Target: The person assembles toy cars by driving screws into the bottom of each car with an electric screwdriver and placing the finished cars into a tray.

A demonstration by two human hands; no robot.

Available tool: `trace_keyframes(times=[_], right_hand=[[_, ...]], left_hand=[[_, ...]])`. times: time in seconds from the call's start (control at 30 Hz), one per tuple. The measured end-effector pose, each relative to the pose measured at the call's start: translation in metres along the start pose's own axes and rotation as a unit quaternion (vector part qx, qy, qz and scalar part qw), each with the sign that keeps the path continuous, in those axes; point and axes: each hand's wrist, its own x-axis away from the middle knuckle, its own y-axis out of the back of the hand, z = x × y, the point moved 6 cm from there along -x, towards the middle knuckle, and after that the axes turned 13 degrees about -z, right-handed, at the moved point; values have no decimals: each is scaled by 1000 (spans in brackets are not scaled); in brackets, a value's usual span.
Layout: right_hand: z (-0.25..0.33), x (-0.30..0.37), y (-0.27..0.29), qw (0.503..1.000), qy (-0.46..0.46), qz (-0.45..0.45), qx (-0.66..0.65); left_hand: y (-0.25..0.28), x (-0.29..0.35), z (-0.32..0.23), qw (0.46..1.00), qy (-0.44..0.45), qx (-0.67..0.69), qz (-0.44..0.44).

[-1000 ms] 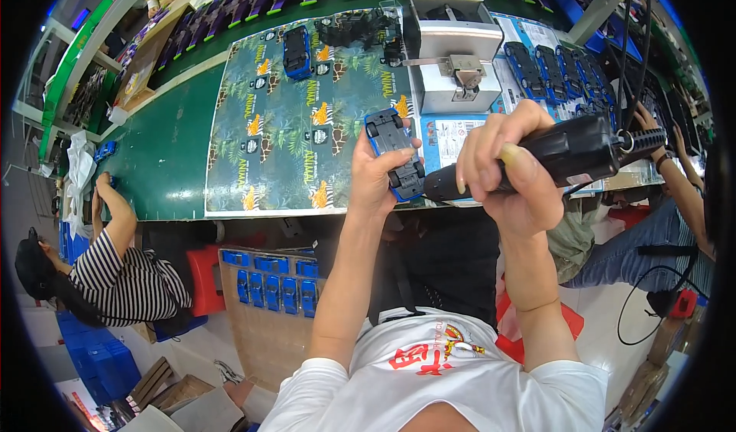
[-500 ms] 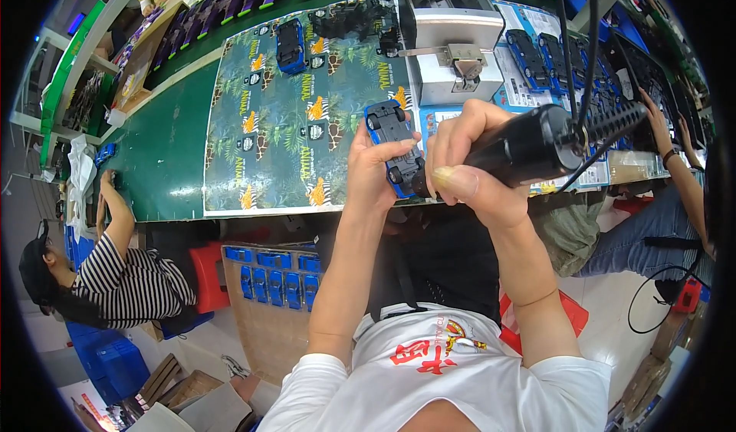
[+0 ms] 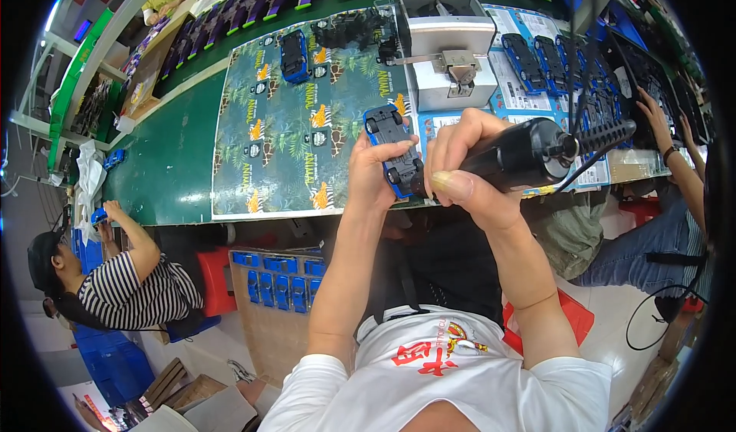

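My left hand (image 3: 368, 173) is closed round a blue toy car (image 3: 389, 129), its black underside turned up and my thumb lying across it. In my right hand (image 3: 479, 190) is a black electric screwdriver (image 3: 514, 156) with a coiled cord, held nearly level. Its front end meets the near end of the car's underside; the exact tip is hidden by my fingers. Both hands are above the front edge of a printed animal-pattern sheet (image 3: 291, 133). Another upturned blue toy car (image 3: 294, 56) lies farther back on that sheet, beside a pile of small black parts (image 3: 349, 32).
A grey metal box-shaped machine (image 3: 452, 49) stands behind my hands. Several upturned cars (image 3: 524, 62) lie to its right. Below the bench at left, a carton (image 3: 245, 298) holds blue cars. A co-worker (image 3: 126, 279) sits left; another person's hand (image 3: 653, 121) is at right.
My view has shifted slightly. My hands keep the same hold on the car and screwdriver, whose back end is slightly lower. The co-worker at left has raised a hand with a small blue object.
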Motion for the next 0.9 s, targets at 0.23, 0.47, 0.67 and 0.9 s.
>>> trace_keyframes(times=[0.23,0.47,0.67,0.9], right_hand=[[6,-4,4,1000,8,30,-4],[50,-2,38,993,104,34,-41],[35,8,154,949,142,-175,221],[33,-3,194,953,102,-212,193]], left_hand=[[-5,0,1,1000,20,14,18],[-13,6,-12,995,44,36,84],[-12,0,-66,797,-454,-397,37],[40,1,-118,300,-594,-716,212]])
